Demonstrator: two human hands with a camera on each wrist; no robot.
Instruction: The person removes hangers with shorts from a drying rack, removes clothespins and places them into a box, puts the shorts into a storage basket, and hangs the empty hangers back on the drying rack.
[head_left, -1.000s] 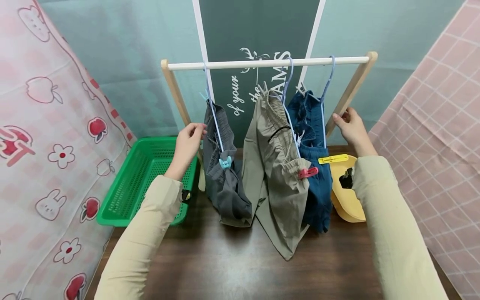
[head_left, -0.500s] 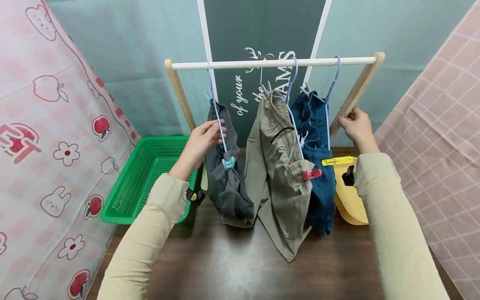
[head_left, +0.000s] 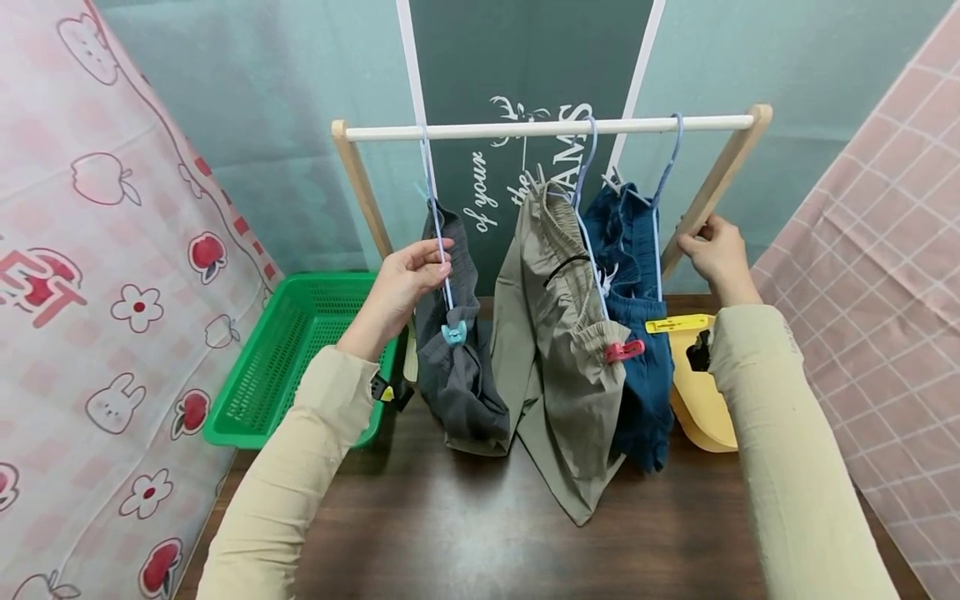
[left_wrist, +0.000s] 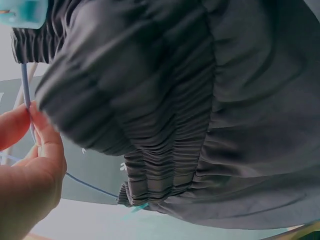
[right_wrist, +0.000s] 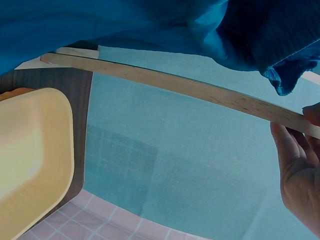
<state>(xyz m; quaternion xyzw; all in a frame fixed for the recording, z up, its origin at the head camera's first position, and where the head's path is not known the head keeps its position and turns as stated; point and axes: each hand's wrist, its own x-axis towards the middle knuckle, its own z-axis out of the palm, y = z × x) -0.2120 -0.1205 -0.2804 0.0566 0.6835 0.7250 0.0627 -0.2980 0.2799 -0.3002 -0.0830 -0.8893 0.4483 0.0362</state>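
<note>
Dark grey elastic-waist pants (head_left: 465, 392) hang on a light-blue hanger (head_left: 431, 187) at the left of the rack's white rail (head_left: 517, 129). My left hand (head_left: 405, 279) pinches this hanger's side between thumb and fingers; the left wrist view shows the thin wire (left_wrist: 24, 82) there. A light-blue clip (head_left: 453, 333) fastens the near waistband. My right hand (head_left: 716, 254) grips the right wooden post (right_wrist: 185, 86) of the rack. Beside it hang blue shorts (head_left: 641, 383) with a yellow clip (head_left: 677, 323). Khaki pants (head_left: 558, 358) with a red clip (head_left: 624, 350) hang in the middle.
A green perforated basket (head_left: 251, 375) stands left of the rack on the dark wooden table (head_left: 480, 533). To the right, behind my sleeve, sits a yellow tub (head_left: 701, 400). Patterned cloths line both sides, and a teal curtain (head_left: 262, 100) hangs behind.
My left hand has come rightward from beside the left post and taken hold of the grey pants' hanger. Its hook has shifted slightly right on the rail. My right hand stays on the post.
</note>
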